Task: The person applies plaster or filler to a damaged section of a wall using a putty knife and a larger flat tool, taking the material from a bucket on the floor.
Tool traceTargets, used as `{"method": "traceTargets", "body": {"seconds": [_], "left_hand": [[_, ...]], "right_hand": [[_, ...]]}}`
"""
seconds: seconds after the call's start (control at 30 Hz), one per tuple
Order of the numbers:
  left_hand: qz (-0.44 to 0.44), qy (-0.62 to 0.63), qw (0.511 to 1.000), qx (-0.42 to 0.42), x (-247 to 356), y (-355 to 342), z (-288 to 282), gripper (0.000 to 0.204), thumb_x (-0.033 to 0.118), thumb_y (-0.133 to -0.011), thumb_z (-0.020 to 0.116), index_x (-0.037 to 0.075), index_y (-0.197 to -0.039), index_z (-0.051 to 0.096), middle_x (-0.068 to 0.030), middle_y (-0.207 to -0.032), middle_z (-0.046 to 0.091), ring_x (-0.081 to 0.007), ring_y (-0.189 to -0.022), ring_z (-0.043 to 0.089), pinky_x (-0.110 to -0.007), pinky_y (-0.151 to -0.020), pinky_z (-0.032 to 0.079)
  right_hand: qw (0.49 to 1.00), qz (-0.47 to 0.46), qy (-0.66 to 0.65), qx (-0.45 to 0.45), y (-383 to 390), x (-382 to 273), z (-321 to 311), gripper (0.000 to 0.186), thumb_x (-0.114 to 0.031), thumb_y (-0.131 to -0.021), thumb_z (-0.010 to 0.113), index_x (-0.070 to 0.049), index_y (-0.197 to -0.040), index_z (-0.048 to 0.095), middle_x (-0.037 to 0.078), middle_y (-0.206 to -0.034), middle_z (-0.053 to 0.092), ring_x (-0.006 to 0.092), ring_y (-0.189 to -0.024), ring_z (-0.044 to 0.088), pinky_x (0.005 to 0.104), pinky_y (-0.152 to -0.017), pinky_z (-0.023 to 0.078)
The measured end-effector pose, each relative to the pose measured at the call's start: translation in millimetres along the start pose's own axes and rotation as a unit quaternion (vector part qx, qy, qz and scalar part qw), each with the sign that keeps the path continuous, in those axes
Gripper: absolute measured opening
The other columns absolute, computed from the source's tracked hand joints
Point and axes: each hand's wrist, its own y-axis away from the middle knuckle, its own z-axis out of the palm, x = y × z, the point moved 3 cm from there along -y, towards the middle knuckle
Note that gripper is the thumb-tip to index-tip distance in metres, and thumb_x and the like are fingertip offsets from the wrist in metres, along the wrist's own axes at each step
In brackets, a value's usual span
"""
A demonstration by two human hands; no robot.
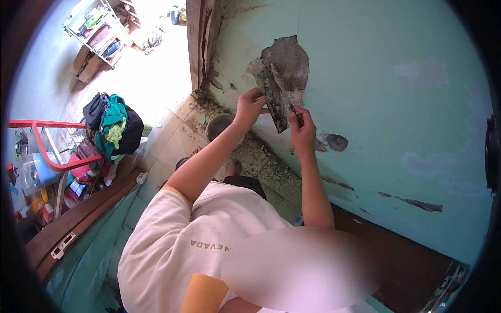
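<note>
Pale green wall (365, 94) rises before us and to our right, with a bare grey patch (293, 55) in its coating. Across the patch's lower left we have a flat, grimy strip (270, 91), tilted; whether it touches the wall, we cannot tell. Our left hand (250, 108) pinches its left side and our right hand (303, 128) pinches at its right edge, perhaps with a thin tool we cannot make out. We seem to be partway through working at the patch; the next move likely calls for a firm left grip and small right-hand strokes. Farther out, a door frame (196, 52) bounds us leftward, a bucket (211, 125) sits below our left forearm, and rubble (269, 164) litters the wall's foot. Tiled floor (166, 136) left of the bucket gives us more room.
</note>
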Motion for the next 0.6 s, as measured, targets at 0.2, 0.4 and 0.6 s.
{"method": "traceTargets", "body": {"seconds": [0.2, 0.4, 0.6], "left_hand": [[-0.012, -0.003, 1.0, 0.028, -1.1, 1.8, 4.0, 0.03, 0.001, -0.091, 0.057, -0.011, -0.119, 0.056, -0.0119, -0.107, 0.064, -0.0197, -0.096, 0.066, -0.036, -0.076, 0.064], [-0.005, -0.016, 0.999, 0.047, -31.6, -10.2, -9.9, 0.04, 0.005, -0.089, 0.057, -0.012, -0.125, 0.054, -0.0164, -0.111, 0.064, -0.02, -0.095, 0.066, -0.033, -0.072, 0.062], [-0.018, -0.047, 0.998, 0.03, -36.4, -4.4, -6.1, 0.037, 0.003, -0.087, 0.057, -0.011, -0.122, 0.057, -0.0152, -0.112, 0.064, -0.02, -0.094, 0.067, -0.034, -0.071, 0.063]], "right_hand": [[0.997, 0.045, -0.064, -0.017, -18.6, 26.3, -20.9, 0.028, -0.021, -0.098, 0.06, -0.002, -0.118, 0.061, 0.004, -0.082, 0.068, 0.0109, -0.073, 0.059, 0.0269, -0.069, 0.048], [0.993, 0.078, -0.084, -0.037, -15.4, 25.0, -26.0, 0.027, -0.021, -0.098, 0.06, -0.002, -0.119, 0.061, 0.003, -0.082, 0.069, 0.0077, -0.068, 0.056, 0.0249, -0.063, 0.046], [0.991, 0.087, -0.089, -0.052, -9.1, 29.0, -31.6, 0.026, -0.019, -0.099, 0.059, -0.002, -0.117, 0.061, 0.003, -0.08, 0.068, 0.006, -0.06, 0.051, 0.0235, -0.055, 0.043]]}}
